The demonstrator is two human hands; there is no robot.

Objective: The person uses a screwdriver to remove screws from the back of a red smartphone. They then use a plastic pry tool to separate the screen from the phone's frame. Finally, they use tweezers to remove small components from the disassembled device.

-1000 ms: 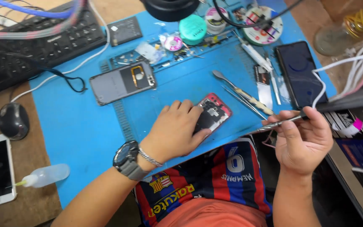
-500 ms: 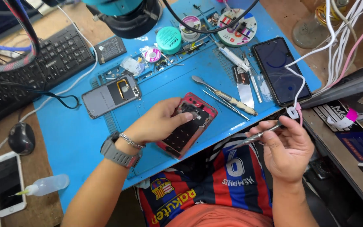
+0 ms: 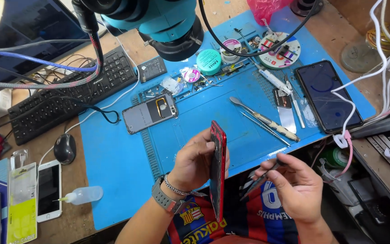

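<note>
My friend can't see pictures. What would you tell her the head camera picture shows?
A person's left hand holds a red phone up on its edge above a blue work mat, while the right hand holds thin tweezers beside it. More phones, metal tools, a keyboard and a microscope surround them.

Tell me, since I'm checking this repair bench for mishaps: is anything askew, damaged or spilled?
No spill shows. The red phone stands on edge in the left hand, and a grey phone lies on the blue mat with its back cover off.
</note>
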